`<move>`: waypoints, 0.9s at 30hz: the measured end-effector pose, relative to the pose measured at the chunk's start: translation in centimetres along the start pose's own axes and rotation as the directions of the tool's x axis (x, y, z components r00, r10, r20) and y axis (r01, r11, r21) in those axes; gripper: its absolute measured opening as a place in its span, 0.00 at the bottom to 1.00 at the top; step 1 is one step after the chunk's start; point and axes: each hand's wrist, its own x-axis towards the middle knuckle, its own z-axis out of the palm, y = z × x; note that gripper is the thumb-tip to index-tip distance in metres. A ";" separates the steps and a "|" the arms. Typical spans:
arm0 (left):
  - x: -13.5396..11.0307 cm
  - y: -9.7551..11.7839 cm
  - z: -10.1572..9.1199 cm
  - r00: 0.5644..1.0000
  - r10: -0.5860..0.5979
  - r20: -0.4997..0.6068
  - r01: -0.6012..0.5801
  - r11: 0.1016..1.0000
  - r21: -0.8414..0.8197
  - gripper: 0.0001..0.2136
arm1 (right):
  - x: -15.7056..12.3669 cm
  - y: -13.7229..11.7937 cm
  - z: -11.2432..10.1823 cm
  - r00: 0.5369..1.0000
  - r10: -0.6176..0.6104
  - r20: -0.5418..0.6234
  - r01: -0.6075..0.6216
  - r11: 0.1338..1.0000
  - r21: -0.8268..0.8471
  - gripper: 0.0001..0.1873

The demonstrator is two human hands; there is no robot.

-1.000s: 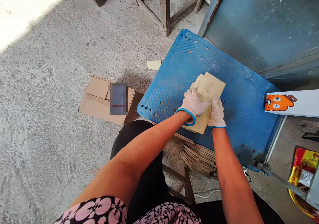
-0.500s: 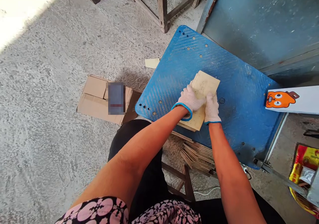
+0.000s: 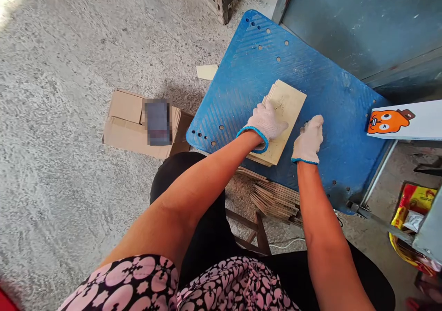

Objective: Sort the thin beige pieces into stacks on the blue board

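Observation:
A stack of thin, pale wooden boards (image 3: 289, 103) lies slantwise on a blue plastic tabletop (image 3: 238, 90). Both hands wear white knit gloves with blue cuffs. My left hand (image 3: 265, 123) grips the stack's left side, its thumb flat across the top board and its fingers bent toward the far left edge. Some boards stick out slightly beneath the top one. Just right of the stack, apart from it, my right hand (image 3: 309, 138) is over the blue surface. Its fingers are loosely bent, and nothing shows in them.
More thin boards (image 3: 276, 200) are piled below the table's near edge. On the floor at left lies a cardboard box (image 3: 126, 129) with a blurred dark object on it. A pale offcut (image 3: 207, 72) pokes out beside the table. A white box (image 3: 421, 120) with an orange cartoon stands at right.
My right hand has let go of the stack's right side and moved right. My left hand stays on the boards. The whole view has shifted, so things appear higher.

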 end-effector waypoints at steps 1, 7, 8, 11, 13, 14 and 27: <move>-0.1 0.0 0.0 1.000 0.008 -0.005 -0.008 1.000 -0.001 0.33 | -0.3 0.0 -0.5 0.998 0.014 -0.057 -0.010 0.998 0.066 0.34; -1.3 0.6 -0.5 0.994 0.102 -0.026 -0.103 0.994 -0.045 0.33 | -8.5 1.8 -4.6 0.967 0.244 -0.078 -0.231 0.961 0.149 0.27; -1.5 0.7 -0.6 0.993 0.118 -0.024 -0.119 0.992 -0.051 0.33 | -10.6 2.4 -5.1 0.966 0.254 -0.047 -0.250 0.965 0.074 0.27; -1.9 0.7 -0.7 0.989 0.147 -0.027 -0.148 0.987 -0.058 0.33 | -16.1 4.3 -5.5 0.969 0.226 0.104 -0.192 0.944 -0.268 0.24; -2.1 0.6 -0.7 0.985 0.170 -0.037 -0.172 0.983 -0.059 0.33 | -18.3 5.4 -5.0 0.954 0.225 0.197 -0.125 0.899 -0.419 0.24; -2.2 0.5 -0.7 0.982 0.184 -0.043 -0.186 0.981 -0.060 0.34 | -18.9 5.9 -4.7 0.947 0.218 0.235 -0.084 0.875 -0.476 0.25; -2.9 0.4 -2.0 0.981 0.187 -0.047 -0.191 0.976 -0.105 0.31 | -21.1 7.5 -4.3 0.910 0.280 0.305 0.019 0.707 -0.707 0.34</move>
